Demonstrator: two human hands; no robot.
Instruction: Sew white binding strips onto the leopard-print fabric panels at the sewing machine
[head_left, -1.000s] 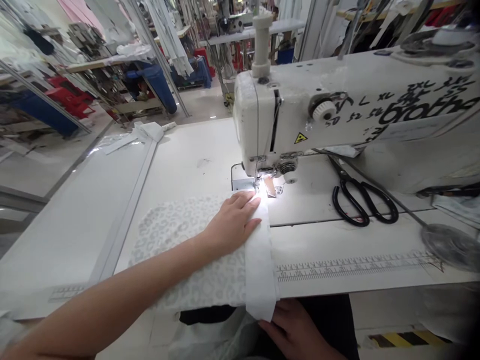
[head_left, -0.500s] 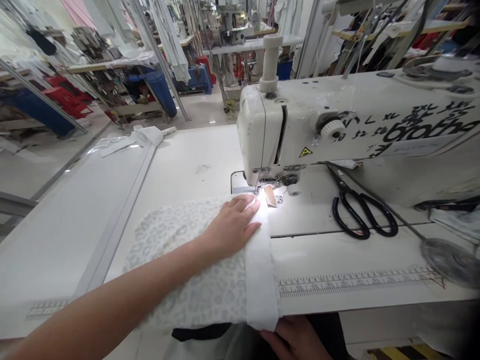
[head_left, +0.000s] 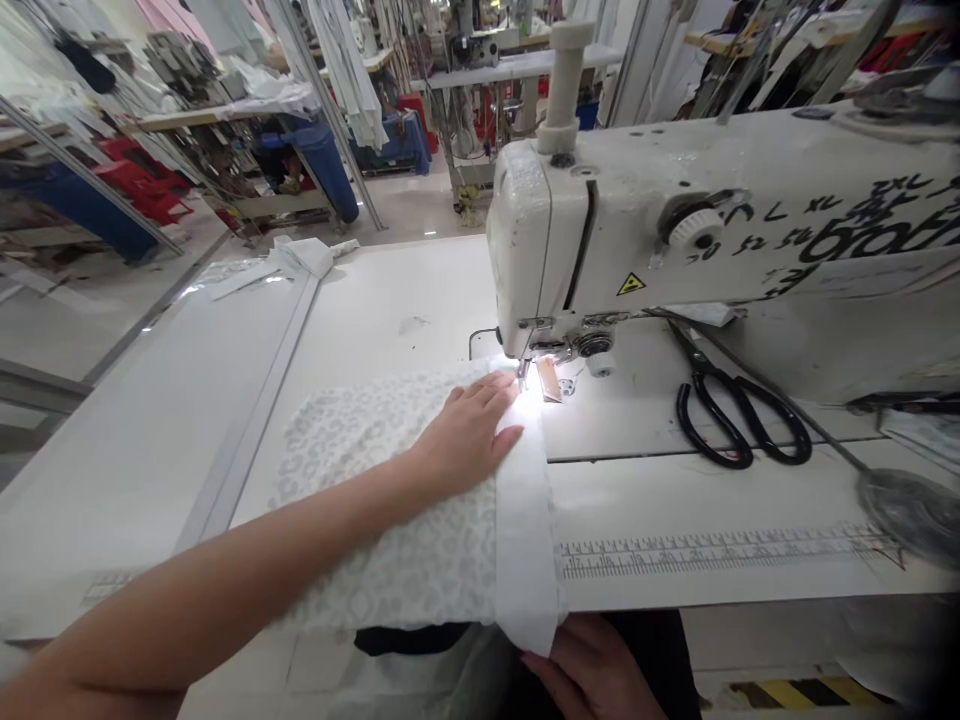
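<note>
The patterned cloth (head_left: 390, 530) lies flat on the table (head_left: 375, 300), with its white strip (head_left: 525, 540) running up to the sewing machine (head_left: 675, 230). The left hand (head_left: 465, 435) presses on the cloth, fingers flat and together, their tips on the strip. The right hand (head_left: 592, 670) touches the strip's hanging end, but its grip is hidden.

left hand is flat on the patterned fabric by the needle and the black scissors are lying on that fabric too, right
Not quite. The head view shows the left hand flat on the patterned fabric by the needle, but the black scissors lie on the bare table to its right, clear of the fabric.
</note>
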